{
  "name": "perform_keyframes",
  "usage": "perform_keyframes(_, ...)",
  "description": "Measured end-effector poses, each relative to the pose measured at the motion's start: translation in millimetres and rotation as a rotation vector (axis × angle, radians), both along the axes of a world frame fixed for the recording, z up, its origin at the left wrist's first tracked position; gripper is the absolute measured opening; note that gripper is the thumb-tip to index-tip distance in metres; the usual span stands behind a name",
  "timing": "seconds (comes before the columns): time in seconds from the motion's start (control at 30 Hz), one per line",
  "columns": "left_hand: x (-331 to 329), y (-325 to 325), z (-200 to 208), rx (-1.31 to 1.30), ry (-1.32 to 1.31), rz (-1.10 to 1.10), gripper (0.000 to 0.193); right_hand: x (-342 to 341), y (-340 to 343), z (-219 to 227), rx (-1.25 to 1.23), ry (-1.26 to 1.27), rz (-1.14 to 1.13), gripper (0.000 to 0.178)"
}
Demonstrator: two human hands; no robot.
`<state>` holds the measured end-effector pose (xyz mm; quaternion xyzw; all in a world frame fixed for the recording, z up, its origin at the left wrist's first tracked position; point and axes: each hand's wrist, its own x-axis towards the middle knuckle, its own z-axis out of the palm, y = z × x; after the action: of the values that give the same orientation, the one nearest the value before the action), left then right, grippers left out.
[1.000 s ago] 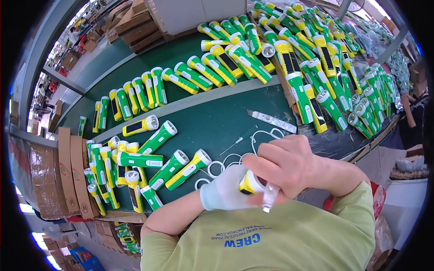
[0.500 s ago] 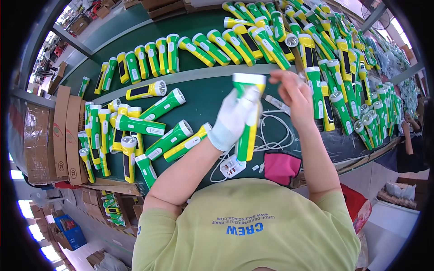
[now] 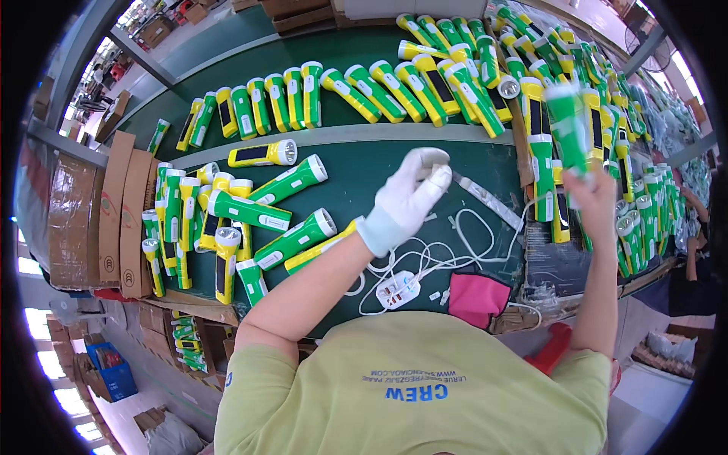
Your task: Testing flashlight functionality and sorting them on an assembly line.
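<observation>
The bare right hand (image 3: 588,199) is gripping a glossy green-and-white plastic cylindrical flashlight (image 3: 569,129); the left hand (image 3: 408,199), wearing a white knit glove, is hovering loosely curled, holding nothing.

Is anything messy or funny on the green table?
Mostly the white cords near the gloved left hand: they loop in a loose tangle around a white power strip. The flashlights by the cardboard lie crisscrossed, unlike the neat far row.

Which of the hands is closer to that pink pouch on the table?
The left hand, gloved in white, hangs above the pink pouch and slightly to its left. The right hand is farther out to the right, gripping a green flashlight.
</observation>
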<state>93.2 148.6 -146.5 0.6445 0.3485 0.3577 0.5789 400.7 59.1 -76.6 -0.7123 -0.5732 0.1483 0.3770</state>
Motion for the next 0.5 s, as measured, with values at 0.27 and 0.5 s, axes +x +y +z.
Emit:
perform_keyframes(0.27,-7.8,141.4,-64.7,0.464,0.487,0.735,0.068,216.3,10.6,-57.9,-0.214,-0.44,-0.82,0.074)
perform_keyframes(0.5,-1.3,185.9,-70.5,-0.049,0.466,0.79,0.108,279.9,-5.9,-112.3,-0.054,-0.436,-0.703,0.054)
